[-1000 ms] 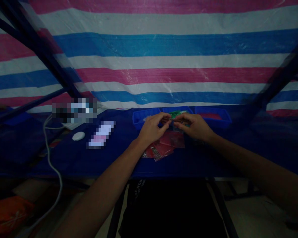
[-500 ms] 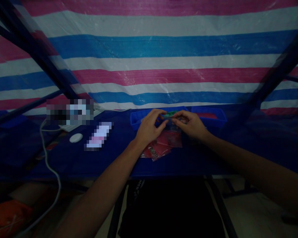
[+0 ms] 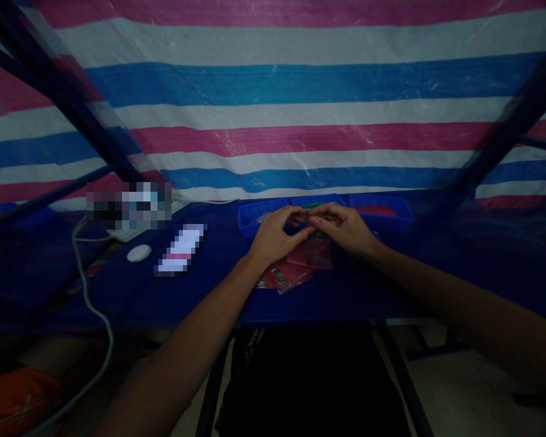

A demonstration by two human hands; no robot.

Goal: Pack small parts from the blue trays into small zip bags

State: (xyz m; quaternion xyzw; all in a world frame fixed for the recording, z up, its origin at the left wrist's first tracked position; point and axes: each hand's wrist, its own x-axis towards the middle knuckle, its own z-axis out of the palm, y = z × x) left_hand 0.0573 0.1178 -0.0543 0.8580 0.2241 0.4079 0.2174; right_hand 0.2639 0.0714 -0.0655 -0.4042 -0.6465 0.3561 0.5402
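Both your hands have sunk and closed together, just in front of the blue trays (image 3: 259, 213).
Behind the trays hangs the striped tarp (image 3: 273, 85); in front of them your left hand (image 3: 273, 238) and right hand (image 3: 346, 230) meet fingertip to fingertip, each pinched shut on one small piece (image 3: 313, 222) (too dark to identify), probably to steady it from both sides, over the red packets (image 3: 300, 267).

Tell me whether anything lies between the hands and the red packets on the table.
Nothing visible does. The left hand and right hand meet at the fingertips just above the red packets on the table. The blue trays stand behind the hands, not between. Too dark to tell if the fingers pinch anything.
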